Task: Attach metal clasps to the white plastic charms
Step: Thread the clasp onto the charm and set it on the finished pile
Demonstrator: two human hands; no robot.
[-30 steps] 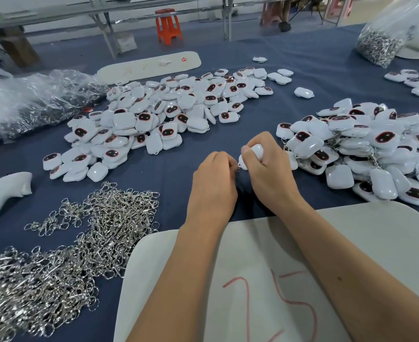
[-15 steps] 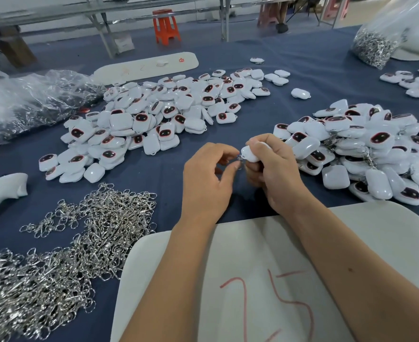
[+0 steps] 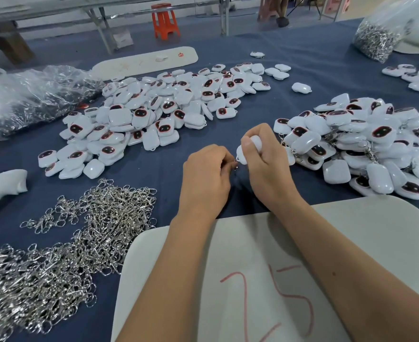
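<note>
1. While your right hand (image 3: 267, 169) grips the white charm (image 3: 252, 146), keep its loop facing your left hand (image 3: 207, 178).
2. Left fingertips pinch 1 metal clasp (image 3: 235, 164) touching that loop; hands together.
3. Spares: clasp pile (image 3: 67, 243) left, unclasped charms (image 3: 154, 112) beyond.

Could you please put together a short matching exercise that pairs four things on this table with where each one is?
Things:
1. loose metal clasps
2. white charm
3. orange stool
4. card marked 25

Places:
A. on the floor beyond the table
B. gripped in the right hand
C. heaped on the blue cloth, near left
D. under both forearms, at the near edge

Pairs: 1-C, 2-B, 3-A, 4-D
</note>
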